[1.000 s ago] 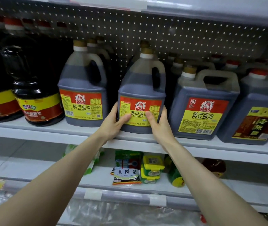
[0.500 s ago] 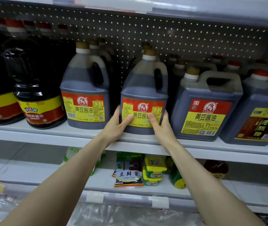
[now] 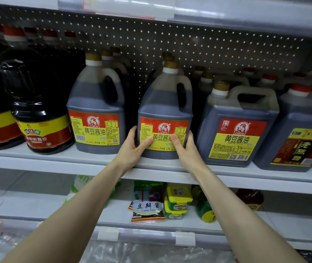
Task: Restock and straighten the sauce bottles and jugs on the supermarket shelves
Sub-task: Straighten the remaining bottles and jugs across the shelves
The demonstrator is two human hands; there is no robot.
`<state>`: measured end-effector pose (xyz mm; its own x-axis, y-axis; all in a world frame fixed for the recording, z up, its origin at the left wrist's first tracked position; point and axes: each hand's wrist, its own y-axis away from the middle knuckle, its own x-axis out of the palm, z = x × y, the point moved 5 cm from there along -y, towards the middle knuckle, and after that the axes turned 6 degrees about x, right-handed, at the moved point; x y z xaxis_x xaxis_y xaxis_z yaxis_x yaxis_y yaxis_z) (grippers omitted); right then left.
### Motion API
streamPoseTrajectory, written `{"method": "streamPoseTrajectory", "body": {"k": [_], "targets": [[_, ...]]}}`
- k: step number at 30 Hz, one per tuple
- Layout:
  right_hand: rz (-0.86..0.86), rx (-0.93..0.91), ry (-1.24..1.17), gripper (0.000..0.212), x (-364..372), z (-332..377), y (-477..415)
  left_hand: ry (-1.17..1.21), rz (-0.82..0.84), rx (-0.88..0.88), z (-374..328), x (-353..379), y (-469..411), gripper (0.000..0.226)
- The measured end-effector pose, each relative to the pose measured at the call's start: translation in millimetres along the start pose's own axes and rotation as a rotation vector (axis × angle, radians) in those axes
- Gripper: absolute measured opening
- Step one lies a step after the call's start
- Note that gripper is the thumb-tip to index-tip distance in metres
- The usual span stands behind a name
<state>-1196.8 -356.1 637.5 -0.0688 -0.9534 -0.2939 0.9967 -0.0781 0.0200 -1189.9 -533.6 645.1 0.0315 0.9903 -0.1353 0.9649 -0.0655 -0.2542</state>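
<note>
I find left hand and right hand clasping the soy sauce jug low on both sides; judged heavy, rigid, slick: grip base or handle.

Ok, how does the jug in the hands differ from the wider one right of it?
The narrow dark soy sauce jug has rounded shoulders; the boxy dark soy sauce jug is wider and squarer. The narrow jug's handle runs down its side; the boxy jug's arches across its top. The left hand and right hand hold the narrow jug; the boxy jug is not held. Both stand upright with gold caps.
</note>
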Motion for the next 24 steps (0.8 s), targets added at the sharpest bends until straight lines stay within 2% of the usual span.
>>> {"method": "streamPoseTrajectory", "body": {"k": [3,8,17,24], "targets": [[-0.010,-0.016,-0.005,0.122,-0.7,1.4,1.1,0.001,-0.012,0.003,-0.8,-0.4,-0.4,0.090],[-0.030,-0.027,-0.018,0.119,0.1,2.2,5.3,0.018,0.005,0.025,-0.4,1.7,-1.7,0.053],[-0.049,0.004,-0.006,0.124,0.7,5.5,8.1,0.001,0.005,0.039,1.0,1.5,-1.3,0.042],[-0.038,0.012,-0.008,0.126,0.9,6.9,9.0,0.007,-0.018,0.036,-0.3,1.6,-0.1,0.050]]}}
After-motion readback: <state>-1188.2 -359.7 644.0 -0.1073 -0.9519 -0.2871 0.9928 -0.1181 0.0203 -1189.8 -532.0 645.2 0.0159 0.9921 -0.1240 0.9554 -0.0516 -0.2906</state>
